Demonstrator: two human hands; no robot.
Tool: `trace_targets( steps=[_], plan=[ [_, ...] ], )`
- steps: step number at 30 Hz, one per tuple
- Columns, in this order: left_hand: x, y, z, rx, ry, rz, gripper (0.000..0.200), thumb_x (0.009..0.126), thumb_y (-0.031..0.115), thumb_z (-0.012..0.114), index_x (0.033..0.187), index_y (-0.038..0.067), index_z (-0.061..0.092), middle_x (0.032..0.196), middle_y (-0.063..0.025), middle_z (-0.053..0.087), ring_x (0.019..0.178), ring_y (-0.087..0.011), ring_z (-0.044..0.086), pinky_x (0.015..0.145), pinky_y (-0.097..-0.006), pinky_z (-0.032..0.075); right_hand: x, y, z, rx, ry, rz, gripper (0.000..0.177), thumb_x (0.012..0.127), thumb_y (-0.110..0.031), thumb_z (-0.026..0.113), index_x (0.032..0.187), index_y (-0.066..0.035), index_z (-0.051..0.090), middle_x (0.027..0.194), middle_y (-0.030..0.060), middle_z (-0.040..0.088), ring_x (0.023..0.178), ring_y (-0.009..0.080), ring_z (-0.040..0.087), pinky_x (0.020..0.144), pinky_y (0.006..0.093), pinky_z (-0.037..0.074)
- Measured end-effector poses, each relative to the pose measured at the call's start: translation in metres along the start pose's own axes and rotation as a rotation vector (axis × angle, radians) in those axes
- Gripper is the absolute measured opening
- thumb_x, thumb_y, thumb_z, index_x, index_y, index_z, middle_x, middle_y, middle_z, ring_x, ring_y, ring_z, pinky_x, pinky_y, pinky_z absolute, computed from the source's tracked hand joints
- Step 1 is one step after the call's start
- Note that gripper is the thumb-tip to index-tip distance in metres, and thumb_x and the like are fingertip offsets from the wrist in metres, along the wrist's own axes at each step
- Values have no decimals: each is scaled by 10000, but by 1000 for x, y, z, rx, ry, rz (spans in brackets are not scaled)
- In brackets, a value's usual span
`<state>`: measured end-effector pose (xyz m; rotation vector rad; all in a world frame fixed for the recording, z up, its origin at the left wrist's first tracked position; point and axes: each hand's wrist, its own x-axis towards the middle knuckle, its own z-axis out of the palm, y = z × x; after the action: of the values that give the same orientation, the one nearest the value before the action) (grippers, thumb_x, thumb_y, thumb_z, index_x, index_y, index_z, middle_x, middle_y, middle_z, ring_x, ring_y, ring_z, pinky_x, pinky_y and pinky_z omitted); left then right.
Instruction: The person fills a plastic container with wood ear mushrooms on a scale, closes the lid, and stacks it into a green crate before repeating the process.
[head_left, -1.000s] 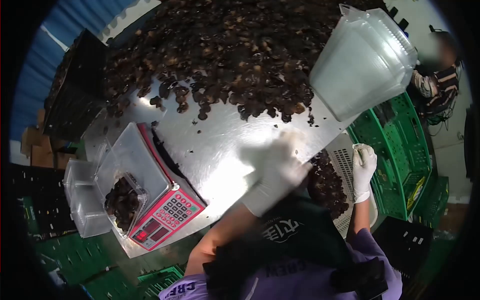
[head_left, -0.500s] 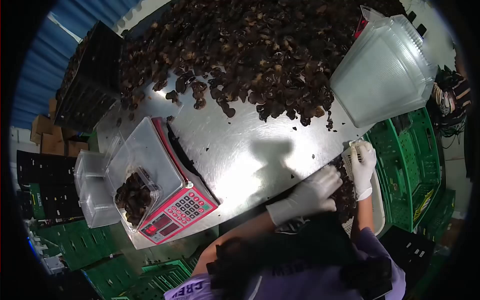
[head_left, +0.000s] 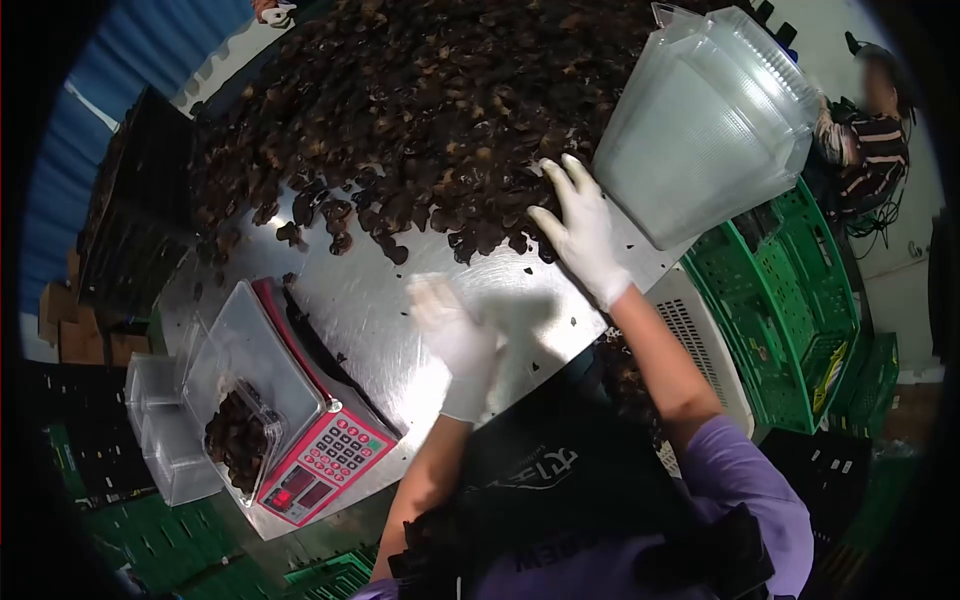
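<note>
Dark brown pieces that look like wood ear mushrooms (head_left: pixel 400 110) lie in a large heap over the far side of the metal table (head_left: pixel 360 285). My right hand (head_left: pixel 585 235), in a white glove, has its fingers spread at the near right edge of the heap. My left hand (head_left: pixel 452 335), also gloved and slightly blurred, is above the bare metal in front of the heap. Its fingers are stretched out and nothing shows in it. Beside my right forearm is a cream basket (head_left: pixel 700 325) with dark pieces in it, partly hidden by my arm and apron.
A red-framed scale (head_left: pixel 335 460) stands at left, a clear tub of mushrooms (head_left: pixel 238 440) on its platform. Nested clear tubs (head_left: pixel 705 130) stand at the table's right corner. Green crates (head_left: pixel 780 300) are at right, black stacked trays (head_left: pixel 135 210) at left. Another person (head_left: pixel 870 150) is at far right.
Both hands have left the cream basket. My right hand has moved up and left to the heap; my left hand has swung left over the metal tabletop. The whole view has shifted somewhat.
</note>
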<state>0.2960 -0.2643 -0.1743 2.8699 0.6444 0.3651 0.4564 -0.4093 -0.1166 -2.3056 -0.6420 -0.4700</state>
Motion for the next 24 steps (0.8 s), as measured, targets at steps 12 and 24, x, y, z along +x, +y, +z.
trace_targets(
  steps=[12, 24],
  plan=[
    [-39, 16, -62, -919, -197, 257, 126, 810, 30, 638, 928, 13, 679, 935, -162, 661, 884, -319, 639, 820, -388, 491, -21, -96, 37, 331, -422, -496, 401, 832, -271, 645, 1200, -116, 608, 1304, 96, 541, 1264, 253, 469, 1090, 482, 297],
    [-50, -30, -56, -484, 85, 15, 524, 783, 53, 666, 1280, 1, 510, 1352, -233, 452, 1293, -405, 376, 1100, -464, 277, 76, 36, 44, -748, -371, -200, 171, 802, -106, 549, 906, -131, 683, 888, 74, 628, 929, 244, 594, 764, 389, 447]
  ],
)
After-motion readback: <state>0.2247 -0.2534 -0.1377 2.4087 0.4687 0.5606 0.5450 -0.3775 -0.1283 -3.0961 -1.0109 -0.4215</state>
